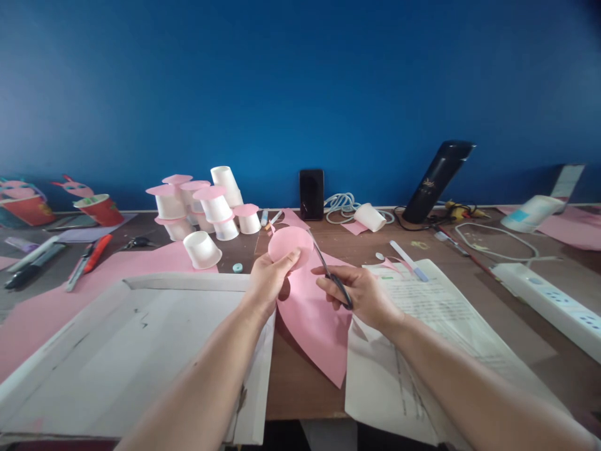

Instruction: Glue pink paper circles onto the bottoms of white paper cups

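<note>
Pinched between the thumb and fingers of my left hand (271,275) is a round pink paper disc (288,243). My right hand (354,291) grips a pair of scissors (339,288) with dark handles, its blades pointing up and left to the disc's right edge. Whether the blades touch the paper I cannot tell. Under both hands a larger pink paper sheet (319,319) lies on the table, its lower end tapering to a corner. A thin pink strip (271,228) shows at the disc's upper left.
Stacked white paper cups (171,207) with pink paper tops stand back left. A white box lid (188,351) lies left, printed papers (422,313) right. Behind are a phone (312,194), a coiled cable (342,207) and a leaning black bottle (436,181). A power strip (554,300) lies far right.
</note>
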### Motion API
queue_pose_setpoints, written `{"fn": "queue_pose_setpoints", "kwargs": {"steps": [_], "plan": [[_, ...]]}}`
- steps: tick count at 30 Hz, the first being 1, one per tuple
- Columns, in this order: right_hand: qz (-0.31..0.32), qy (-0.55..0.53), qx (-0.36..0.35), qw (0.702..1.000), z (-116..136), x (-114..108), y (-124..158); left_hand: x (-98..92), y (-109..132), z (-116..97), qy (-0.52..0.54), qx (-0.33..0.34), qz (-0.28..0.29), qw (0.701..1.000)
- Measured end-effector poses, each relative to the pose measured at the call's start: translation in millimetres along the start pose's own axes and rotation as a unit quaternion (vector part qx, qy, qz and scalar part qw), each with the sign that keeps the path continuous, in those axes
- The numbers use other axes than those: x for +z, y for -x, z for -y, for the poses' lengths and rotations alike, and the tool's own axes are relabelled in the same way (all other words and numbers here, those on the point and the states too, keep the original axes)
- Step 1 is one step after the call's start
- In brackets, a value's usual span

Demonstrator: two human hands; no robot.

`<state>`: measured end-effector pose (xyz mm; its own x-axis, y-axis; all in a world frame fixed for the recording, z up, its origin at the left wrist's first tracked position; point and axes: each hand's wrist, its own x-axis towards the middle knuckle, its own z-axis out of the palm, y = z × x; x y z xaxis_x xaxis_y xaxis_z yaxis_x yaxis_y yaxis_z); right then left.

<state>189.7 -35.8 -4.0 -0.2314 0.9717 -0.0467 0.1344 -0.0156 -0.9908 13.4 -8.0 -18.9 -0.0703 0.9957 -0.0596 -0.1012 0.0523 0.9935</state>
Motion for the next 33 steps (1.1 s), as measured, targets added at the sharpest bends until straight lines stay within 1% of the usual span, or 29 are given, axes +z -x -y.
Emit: {"fn": "queue_pose_setpoints", "kwargs": {"steps": [11, 20, 33], "plan": [[-0.007, 0.009, -0.003, 1.000, -1.0, 0.0, 0.2, 2.8, 0.4, -2.4, 0.018, 0.000, -0.027, 0.999], [-0.006, 0.000, -0.002, 1.000, 0.7, 0.3, 0.9, 2.8, 0.0, -1.9, 0.016, -0.002, -0.018, 1.000], [-0.008, 0.006, -0.003, 1.000, 0.4, 0.6, 1.6, 2.5, -0.5, -1.2, 0.015, 0.015, -0.028, 0.999]]}}
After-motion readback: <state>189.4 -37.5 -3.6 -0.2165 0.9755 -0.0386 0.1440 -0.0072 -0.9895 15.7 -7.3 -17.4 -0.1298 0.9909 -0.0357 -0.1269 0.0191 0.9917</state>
